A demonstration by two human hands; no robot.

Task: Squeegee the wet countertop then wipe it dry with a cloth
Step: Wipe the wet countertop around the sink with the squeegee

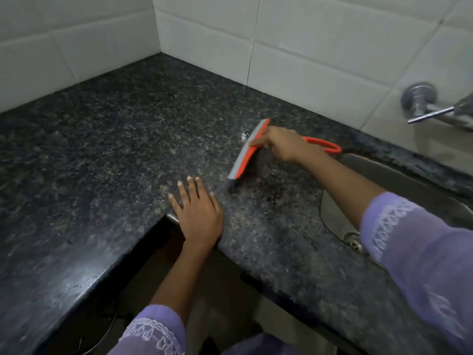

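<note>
Squeegee on the wet counter, 1 hand gripping it, the other flat.

Head view: your right hand (pixel 284 146) grips the orange squeegee (pixel 249 149), fingers curled round it just behind the blade, whose grey edge touches the dark speckled counter (pixel 115 149) near the steel sink (pixel 358 201). Your left hand (pixel 198 213) rests flat at the counter's inner corner, fingers straight and slightly spread. A tap (pixel 425 103) juts from the white tiled wall (pixel 307 42).

Orange squeegee (pixel 247 149), grey blade down on the dark speckled countertop (pixel 115 139), blade ahead of my grip, loop handle trailing behind.
</note>
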